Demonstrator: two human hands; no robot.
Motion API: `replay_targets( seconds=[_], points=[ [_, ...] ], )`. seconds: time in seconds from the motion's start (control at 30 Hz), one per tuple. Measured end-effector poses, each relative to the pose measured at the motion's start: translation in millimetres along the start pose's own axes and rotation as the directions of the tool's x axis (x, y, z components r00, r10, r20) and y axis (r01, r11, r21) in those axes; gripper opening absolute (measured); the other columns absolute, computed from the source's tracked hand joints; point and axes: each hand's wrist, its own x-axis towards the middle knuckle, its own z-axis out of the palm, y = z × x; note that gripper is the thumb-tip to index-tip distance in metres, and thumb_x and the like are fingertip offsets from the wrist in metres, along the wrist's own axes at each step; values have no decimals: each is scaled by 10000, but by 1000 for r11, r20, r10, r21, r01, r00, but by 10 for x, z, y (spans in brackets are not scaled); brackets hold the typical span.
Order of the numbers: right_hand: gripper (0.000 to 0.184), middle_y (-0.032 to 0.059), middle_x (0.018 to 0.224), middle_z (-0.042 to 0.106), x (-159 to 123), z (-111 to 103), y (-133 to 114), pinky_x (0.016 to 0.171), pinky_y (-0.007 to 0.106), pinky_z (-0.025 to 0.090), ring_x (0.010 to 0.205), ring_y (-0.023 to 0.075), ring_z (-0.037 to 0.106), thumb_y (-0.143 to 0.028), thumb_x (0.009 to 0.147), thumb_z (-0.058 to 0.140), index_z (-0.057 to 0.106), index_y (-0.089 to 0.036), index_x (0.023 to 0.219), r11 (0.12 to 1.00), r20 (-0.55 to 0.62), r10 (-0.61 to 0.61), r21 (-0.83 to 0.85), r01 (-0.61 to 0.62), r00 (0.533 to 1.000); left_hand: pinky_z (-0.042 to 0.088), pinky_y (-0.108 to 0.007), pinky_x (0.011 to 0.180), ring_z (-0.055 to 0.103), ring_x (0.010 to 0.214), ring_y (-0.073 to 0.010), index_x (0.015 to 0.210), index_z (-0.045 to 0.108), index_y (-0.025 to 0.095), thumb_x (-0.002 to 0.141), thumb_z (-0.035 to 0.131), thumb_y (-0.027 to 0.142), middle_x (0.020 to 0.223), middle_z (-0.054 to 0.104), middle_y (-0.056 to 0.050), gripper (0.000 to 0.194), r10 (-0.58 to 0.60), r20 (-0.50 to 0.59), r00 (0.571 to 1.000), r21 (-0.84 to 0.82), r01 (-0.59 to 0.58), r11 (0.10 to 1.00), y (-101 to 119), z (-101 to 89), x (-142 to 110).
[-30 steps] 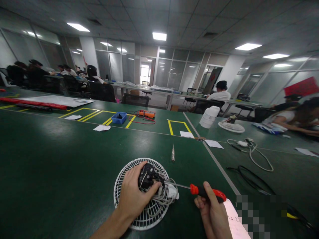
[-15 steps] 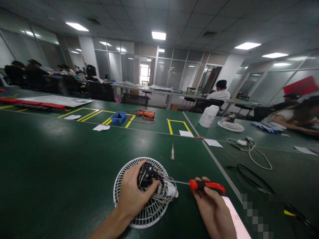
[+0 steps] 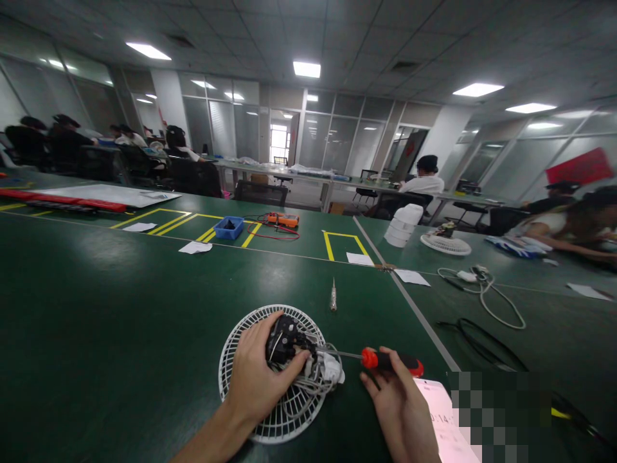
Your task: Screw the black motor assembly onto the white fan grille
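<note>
Red-and-black-handled screwdriver [image 3: 370, 359] is gripped by the right hand [image 3: 403, 405], its long axis pointing left to the black motor housing [image 3: 282, 341]; the left hand [image 3: 255, 366] clasps that housing above a round white plastic grille [image 3: 277, 440] on the green worktop [image 3: 120, 334]. Beyond lies a slim clear-handled screwdriver [image 3: 333, 299].

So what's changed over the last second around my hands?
Your right hand and the red-and-black screwdriver shifted slightly left, toward the black motor unit, with the fingers repositioned around the handle. Your left hand stayed on that unit, above the white grille.
</note>
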Motion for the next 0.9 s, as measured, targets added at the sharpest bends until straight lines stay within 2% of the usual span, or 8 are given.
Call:
replay_targets(
  seconds=[0.07,0.13,0.23,0.3,0.47,0.67,0.83,0.9],
  points=[
    [500,39,977,722,-3,-14,-18,760,372,571,932,239,668,-402,523,917,694,-225,934,999,43,-27,22,26,999,568,-521,947,674,1103,-297,1324,535,241,803,740,481,1230,700,-91,609,-2,5,1000,2,2,1000,1,1,1],
    [447,20,904,710,8,-31,-20,781,372,562,879,222,661,-366,507,922,694,-223,863,998,41,-55,-1,55,998,568,-523,947,671,1109,-297,1328,531,242,805,739,481,1233,698,-90,612,-5,9,1000,2,5,1000,0,0,2],
    [390,-32,662,605,23,-42,0,643,292,517,640,146,563,-399,555,937,634,-212,713,990,44,-103,-97,107,994,562,-526,954,667,1117,-301,1335,528,236,805,738,482,1238,693,-98,621,-10,13,1000,-1,10,1000,-2,-1,0],
    [418,-49,587,539,12,-34,15,555,260,460,558,121,479,-441,589,934,595,-211,668,978,93,-133,-150,146,987,555,-528,962,664,1120,-304,1337,528,231,805,737,480,1240,691,-106,623,-7,18,1000,-3,7,1000,-3,-1,-5],
    [429,-49,607,550,-45,-11,28,544,244,451,571,120,470,-429,590,946,591,-214,699,969,149,-140,-182,167,979,549,-522,973,660,1131,-304,1337,528,226,805,734,462,1252,684,-109,618,-6,27,1000,-7,6,1000,3,-4,-5],
    [436,-4,770,659,-17,-33,37,657,282,546,750,171,616,-378,534,979,638,-201,741,991,17,-75,-110,76,997,550,-512,970,664,1123,-296,1338,524,221,811,717,446,1243,689,-104,605,10,29,1000,-2,-10,1000,11,-14,15],
    [415,-53,628,549,-12,-36,42,518,237,475,579,123,518,-333,551,975,609,-203,696,989,74,-76,-119,84,994,546,-511,975,660,1125,-298,1336,526,219,809,703,408,1247,690,-101,587,5,28,1000,-6,-5,1000,18,-19,4],
    [397,-60,664,555,-18,-33,25,515,234,465,579,116,510,-310,569,966,628,-212,753,990,97,-89,-104,99,991,546,-508,974,660,1125,-297,1339,523,218,821,687,394,1247,691,-100,571,4,32,999,-5,-4,1000,18,-20,1]
  ],
)
